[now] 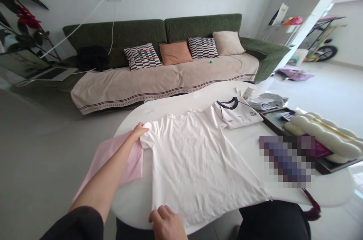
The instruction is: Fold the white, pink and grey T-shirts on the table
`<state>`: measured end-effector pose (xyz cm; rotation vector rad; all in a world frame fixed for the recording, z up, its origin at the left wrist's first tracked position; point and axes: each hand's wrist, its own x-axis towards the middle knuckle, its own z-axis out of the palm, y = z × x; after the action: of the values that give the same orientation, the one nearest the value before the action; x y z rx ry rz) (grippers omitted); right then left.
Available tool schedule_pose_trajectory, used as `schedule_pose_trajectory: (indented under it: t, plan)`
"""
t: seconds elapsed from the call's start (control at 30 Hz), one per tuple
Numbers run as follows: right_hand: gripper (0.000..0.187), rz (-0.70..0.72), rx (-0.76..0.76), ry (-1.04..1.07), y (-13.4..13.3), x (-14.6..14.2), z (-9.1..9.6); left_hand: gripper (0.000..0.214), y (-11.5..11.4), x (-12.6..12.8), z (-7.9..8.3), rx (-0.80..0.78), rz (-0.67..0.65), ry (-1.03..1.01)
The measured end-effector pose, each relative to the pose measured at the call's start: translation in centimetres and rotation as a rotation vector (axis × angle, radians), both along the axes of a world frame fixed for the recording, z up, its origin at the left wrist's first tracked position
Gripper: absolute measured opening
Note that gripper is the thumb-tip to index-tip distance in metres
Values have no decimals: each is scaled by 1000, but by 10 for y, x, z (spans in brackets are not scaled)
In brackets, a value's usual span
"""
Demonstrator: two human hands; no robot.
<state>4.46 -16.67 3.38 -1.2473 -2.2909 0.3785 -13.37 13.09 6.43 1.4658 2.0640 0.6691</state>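
Head view: so a white T-shirt (195,160) is being held spread out on a white table (133,202), pretty much front and center, with its neckline being pointed at a green couch (136,32) and its hem being laid close to the table's near edge. The sleeve on the left is being pinched by the left hand (140,131), thumb and fingers closed on the fabric. The near left corner of the hem is being partly covered by the right hand (167,223), fingers curled; whether any cloth is being gripped there honestly can't be told. A pink cloth (133,164) is being crossed by the left forearm and is reaching past the table's left edge. The other sleeve is being laid right up against a folded white shirt (241,115) with a dark collar. Over on the right, a puffy cream thing (326,132) is being held in a dark-rimmed tray (273,126), near a silver bag (268,101), and something on the table is being hidden by a pixelated patch (286,162). Behind all that, the couch seat is being covered by a beige blanket (159,81), and four cushions (176,53) are being propped by the backrest.
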Motion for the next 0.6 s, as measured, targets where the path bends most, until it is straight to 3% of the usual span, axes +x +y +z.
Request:
schedule_pose_trajectory:
  t: [0.17, 0.33, 0.47, 0.6]
  plan:
    - [34, -40, -201, 134, -5, 22, 4, 45, -7, -4, -1, -23, 19, -168]
    - [30, -136, -319, 279, -4, 75, 18, 45, 4, 6, 23, -29, 0, -342]
    - [31, -241, -347, 377, -4, 105, 11, 46, 29, 46, 38, -48, -43, -452]
    - [29, -289, -301, 413, -6, 117, -6, 43, 55, 104, 27, -59, 33, -495]
